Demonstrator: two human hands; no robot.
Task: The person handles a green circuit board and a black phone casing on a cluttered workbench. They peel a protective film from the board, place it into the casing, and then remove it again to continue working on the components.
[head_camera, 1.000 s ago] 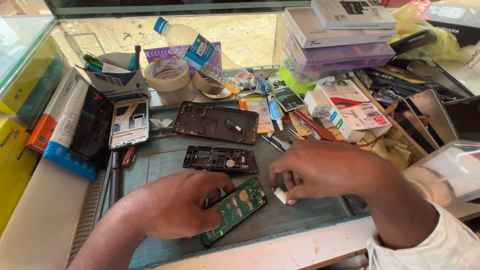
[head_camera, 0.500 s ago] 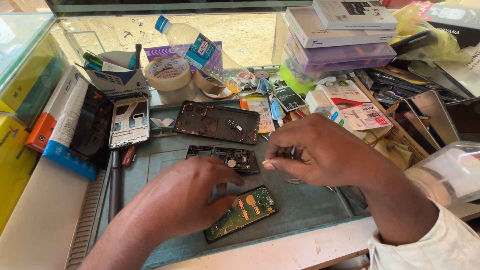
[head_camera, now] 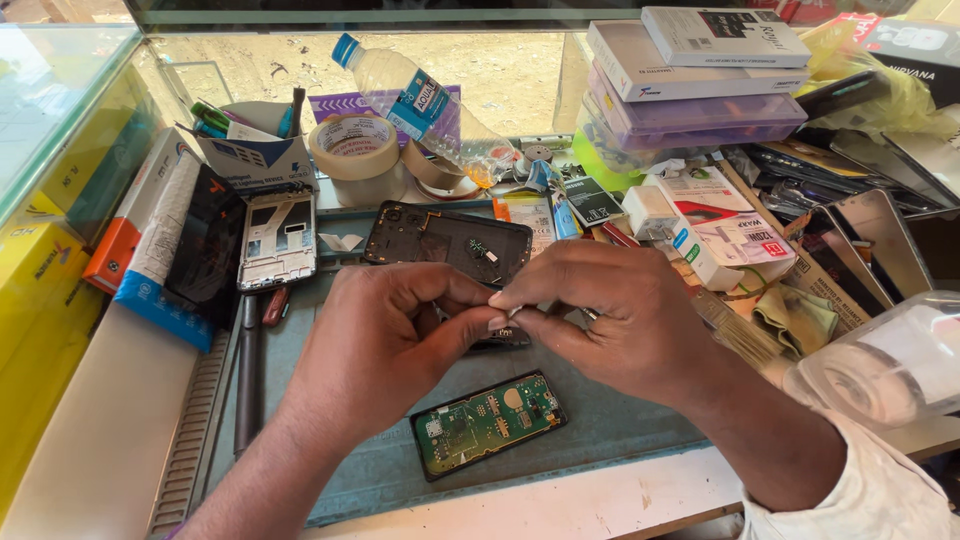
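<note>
While both hands meet in the middle of the grey-green work mat (head_camera: 620, 440), they pinch 1 tiny pale part (head_camera: 514, 311) between their fingertips. The left hand (head_camera: 385, 340) curls in from the left, and its thumb and first finger close on the part. The right hand (head_camera: 610, 320) comes in from the right and grips the same small bit, so both hands are grasping it. It is too small to tell what it is. The flat green circuit board (head_camera: 487, 424) lies on the mat just below the hands, toward the person, and it is not touched. Its long side runs from lower left up to the right, and the left hand is a little nearer to it. A dark phone part (head_camera: 500, 338) peeks out under the fingers, mostly hidden. Behind the hands lies a black phone back cover (head_camera: 445, 240), and a white phone frame (head_camera: 278, 240) rests farther left. A roll of tan tape (head_camera: 352, 150) and a clear plastic bottle with a blue cap (head_camera: 420, 105) sit at the back. 1 second ago the left hand was pressed on the green board and the right hand was off to the side. Now both hands have lifted up and come together, and the board lies free.
</note>
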